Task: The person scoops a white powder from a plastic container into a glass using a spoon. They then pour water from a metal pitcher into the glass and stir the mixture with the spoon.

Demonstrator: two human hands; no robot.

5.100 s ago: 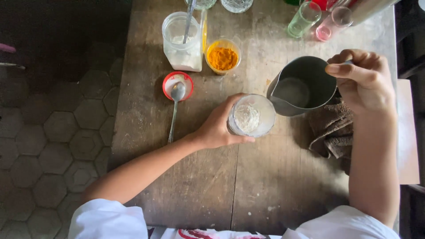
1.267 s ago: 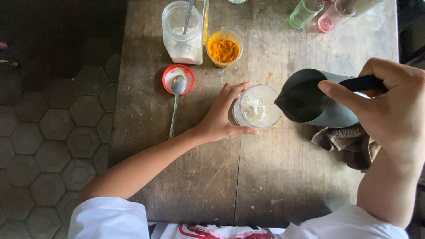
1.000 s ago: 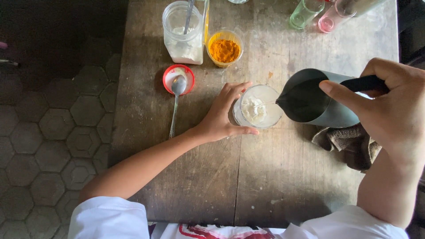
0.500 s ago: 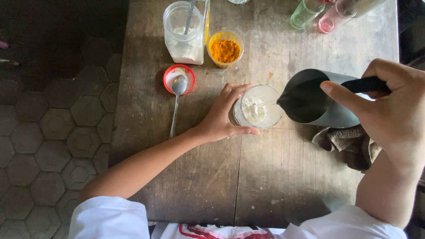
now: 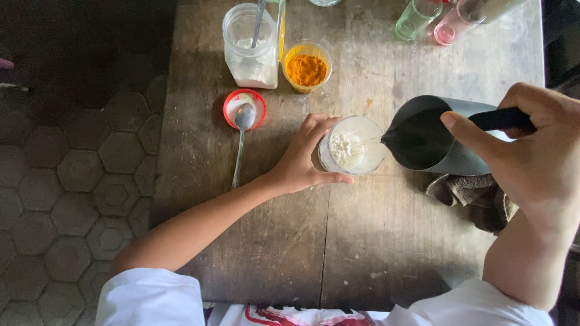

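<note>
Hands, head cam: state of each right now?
Left hand: closed around the clear glass with white powder, steadying it on the table.
Right hand: closed on the dark metal pitcher handle, spout tipped over the glass.

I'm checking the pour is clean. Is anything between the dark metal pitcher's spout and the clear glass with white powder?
Nothing visible. The dark metal pitcher tips its spout at the rim of the clear glass; the left hand holds the glass's far side.

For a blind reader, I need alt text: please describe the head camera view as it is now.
Over a worn wooden table, the right hand tips a dark metal pitcher toward a glass of white powder, which the left hand steadies. Behind stand a jar of white powder, a cup of orange powder and a spoon on a red lid.
</note>
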